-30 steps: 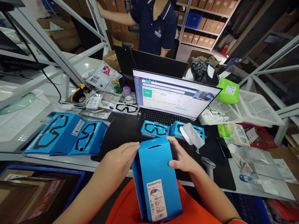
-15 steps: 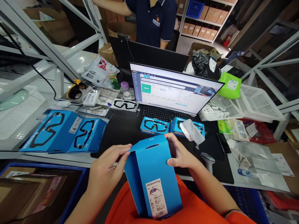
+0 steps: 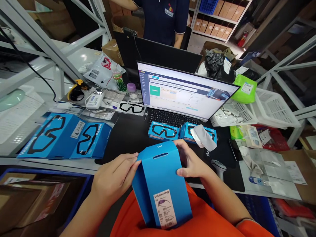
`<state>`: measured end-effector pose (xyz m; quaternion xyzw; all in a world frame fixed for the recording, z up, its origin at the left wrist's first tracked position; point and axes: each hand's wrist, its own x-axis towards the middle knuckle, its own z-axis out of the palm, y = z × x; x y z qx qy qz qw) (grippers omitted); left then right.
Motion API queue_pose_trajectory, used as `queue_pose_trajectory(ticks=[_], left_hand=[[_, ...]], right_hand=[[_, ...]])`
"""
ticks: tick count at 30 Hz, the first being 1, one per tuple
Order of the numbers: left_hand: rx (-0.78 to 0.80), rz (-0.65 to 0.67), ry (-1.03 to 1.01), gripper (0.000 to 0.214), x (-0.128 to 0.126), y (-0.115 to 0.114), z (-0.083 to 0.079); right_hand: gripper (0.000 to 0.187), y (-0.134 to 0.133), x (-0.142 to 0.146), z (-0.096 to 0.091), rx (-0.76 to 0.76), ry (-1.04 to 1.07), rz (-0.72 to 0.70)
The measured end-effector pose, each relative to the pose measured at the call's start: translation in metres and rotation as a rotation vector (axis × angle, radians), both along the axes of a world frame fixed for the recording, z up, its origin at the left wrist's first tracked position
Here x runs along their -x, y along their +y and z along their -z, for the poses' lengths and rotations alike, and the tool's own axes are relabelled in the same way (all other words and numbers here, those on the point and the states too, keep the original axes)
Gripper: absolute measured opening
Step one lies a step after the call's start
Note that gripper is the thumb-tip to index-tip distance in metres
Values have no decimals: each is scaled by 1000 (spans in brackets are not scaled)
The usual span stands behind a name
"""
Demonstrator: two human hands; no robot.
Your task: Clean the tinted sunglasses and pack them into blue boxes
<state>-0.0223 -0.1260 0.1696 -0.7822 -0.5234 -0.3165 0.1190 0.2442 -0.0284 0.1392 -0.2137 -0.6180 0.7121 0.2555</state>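
Observation:
A blue cardboard box (image 3: 163,174) with a slotted top panel and a printed label stands against my orange shirt. My left hand (image 3: 116,176) pinches the flap at its upper left edge between thumb and fingers. Around the upper right side curls my right hand (image 3: 191,161), its thumb on the front panel and its fingertips partly hidden behind the box. Beyond it lie two small blue goggle boxes, a left one (image 3: 164,131) and a right one (image 3: 184,131). A grey cloth pouch (image 3: 203,137) rests on the right one.
Two larger blue boxes (image 3: 48,136) lie at the left. Behind the keyboard (image 3: 170,118) stands a lit monitor (image 3: 182,93). A scanner (image 3: 219,168) and a phone (image 3: 235,150) are to the right, with white baskets (image 3: 276,107) beyond. Across the desk is a person in a dark shirt (image 3: 160,23).
My left fingers have pressed the flap slightly closer to the top edge of the box. The right hand keeps its hold. The camera view has shifted a little.

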Motion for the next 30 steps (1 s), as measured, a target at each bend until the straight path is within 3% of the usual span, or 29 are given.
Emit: queue_pose_trajectory(ticks=[10, 18, 22, 25, 30], left_hand=[[-40, -27, -75, 8, 4, -4, 9], [43, -46, -138, 7, 13, -10, 17], [50, -74, -99, 6, 12, -8, 15], [145, -65, -126, 6, 9, -5, 11], [250, 18, -62, 16, 13, 2, 4]], right_hand=[[71, 7, 2, 1, -25, -51, -11], [71, 12, 7, 1, 28, -23, -60], [69, 12, 9, 1, 34, -29, -55], [67, 12, 10, 3, 62, -29, -48], [67, 11, 8, 6, 71, -15, -52]])
